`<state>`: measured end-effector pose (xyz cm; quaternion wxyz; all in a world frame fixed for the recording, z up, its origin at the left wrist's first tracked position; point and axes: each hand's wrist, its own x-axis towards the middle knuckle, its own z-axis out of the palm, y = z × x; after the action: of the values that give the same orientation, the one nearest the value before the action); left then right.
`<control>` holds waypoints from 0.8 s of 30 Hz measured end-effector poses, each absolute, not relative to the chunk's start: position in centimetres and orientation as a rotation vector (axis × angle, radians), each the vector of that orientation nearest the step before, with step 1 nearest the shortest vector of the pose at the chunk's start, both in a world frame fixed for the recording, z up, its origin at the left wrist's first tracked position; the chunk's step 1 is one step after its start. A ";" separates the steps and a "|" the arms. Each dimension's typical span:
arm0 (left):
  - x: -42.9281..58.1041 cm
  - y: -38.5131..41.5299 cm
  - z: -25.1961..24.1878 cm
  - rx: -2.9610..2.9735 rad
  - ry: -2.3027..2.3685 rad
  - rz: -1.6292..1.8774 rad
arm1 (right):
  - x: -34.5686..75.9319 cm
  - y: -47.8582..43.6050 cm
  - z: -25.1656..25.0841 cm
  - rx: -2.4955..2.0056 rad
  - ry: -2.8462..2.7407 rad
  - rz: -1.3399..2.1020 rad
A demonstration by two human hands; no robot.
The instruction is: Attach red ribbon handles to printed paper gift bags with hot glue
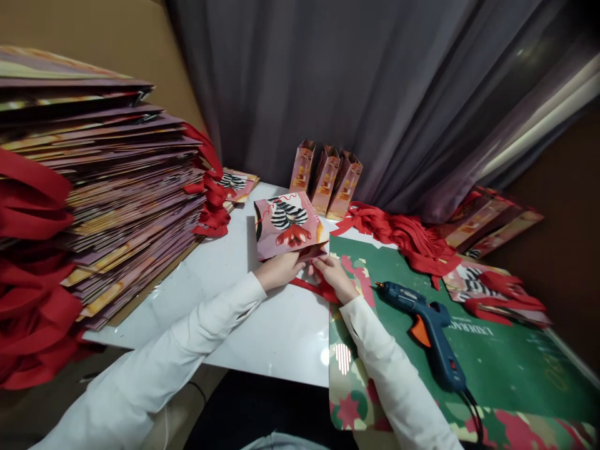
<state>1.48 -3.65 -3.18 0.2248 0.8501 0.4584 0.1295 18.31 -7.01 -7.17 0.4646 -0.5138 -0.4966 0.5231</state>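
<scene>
A pink paper gift bag with a black-and-white striped bow and a red flower printed on it is in front of me, its near end tilted towards me. My left hand is closed on the near edge of that bag. Close beside it, my right hand is closed on a red ribbon at the bag's near right corner. The ribbon trails below both hands over the white tabletop. How the ribbon meets the bag is hidden by my fingers.
A tall stack of flat bags with red ribbons fills the left. Three upright bags stand at the back. A ribbon heap, a blue glue gun on a green printed board, and more bags occupy the right.
</scene>
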 end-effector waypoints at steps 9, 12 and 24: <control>1.9 -3.3 -2.8 2.310 1.439 0.296 | 18.0 -8.0 -7.7 -1.249 -1.310 1.264; 1.9 -3.4 -2.5 2.297 1.499 0.282 | 18.0 -8.0 -7.8 -1.248 -1.324 1.249; 2.0 -3.8 -1.8 2.263 1.555 0.220 | 18.2 -7.9 -7.7 -1.234 -1.314 1.263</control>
<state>1.98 -3.78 -1.78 0.1921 0.8063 0.5540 0.0784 18.17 -7.93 -7.70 0.4531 -0.4997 -0.5323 0.5116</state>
